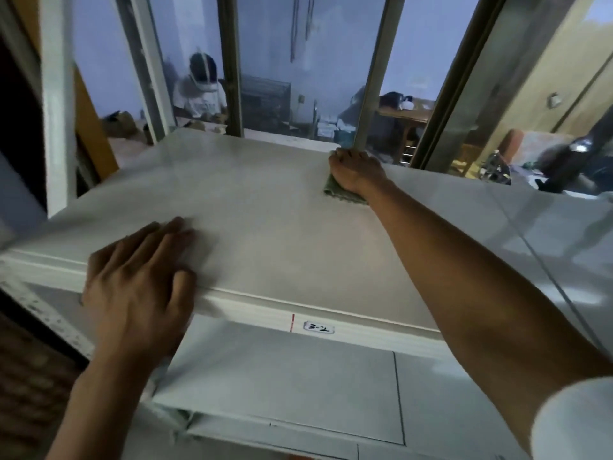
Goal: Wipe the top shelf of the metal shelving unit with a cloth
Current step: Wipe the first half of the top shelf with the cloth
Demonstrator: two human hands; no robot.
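The white top shelf [265,220] of the metal shelving unit fills the middle of the view. A small green cloth [345,194] lies near the shelf's far edge, pressed flat under my right hand [356,169], whose arm stretches across the shelf from the lower right. Most of the cloth is hidden beneath the palm. My left hand [139,277] rests flat on the shelf's near left edge, fingers spread over the front lip, holding nothing.
A label reading "3-2" [319,327] sits on the front lip. A lower shelf [298,386] shows beneath. Upright posts [371,104] rise at the back, one just beyond my right hand. A person [200,91] sits in the room beyond.
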